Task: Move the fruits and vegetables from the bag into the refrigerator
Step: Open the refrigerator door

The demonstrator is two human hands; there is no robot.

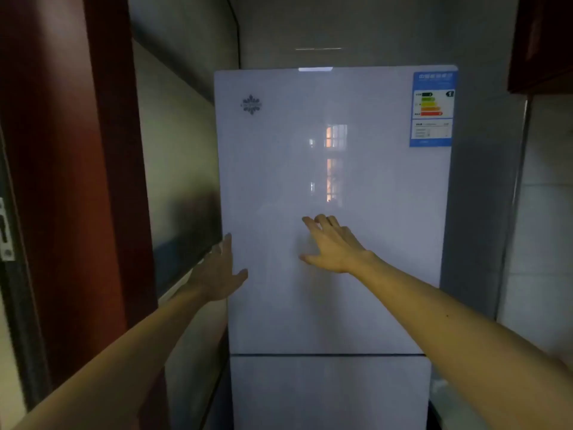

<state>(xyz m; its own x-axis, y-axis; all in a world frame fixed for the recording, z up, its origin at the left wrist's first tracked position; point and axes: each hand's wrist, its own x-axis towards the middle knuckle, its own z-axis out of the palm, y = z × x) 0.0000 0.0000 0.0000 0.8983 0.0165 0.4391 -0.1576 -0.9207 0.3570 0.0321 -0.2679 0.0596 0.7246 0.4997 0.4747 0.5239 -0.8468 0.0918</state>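
The refrigerator [356, 383] stands closed at twelve o'clock, its upper door [381, 197] running tall, and the left hand [218, 274] sits right at that door's nine o'clock edge, fingers straight, gripping nothing, while the right hand [333, 243] spreads empty over the panel's middle, bag and produce out of view.

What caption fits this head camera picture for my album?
Left hand at the edge of the closed white refrigerator, right hand spread before its door.
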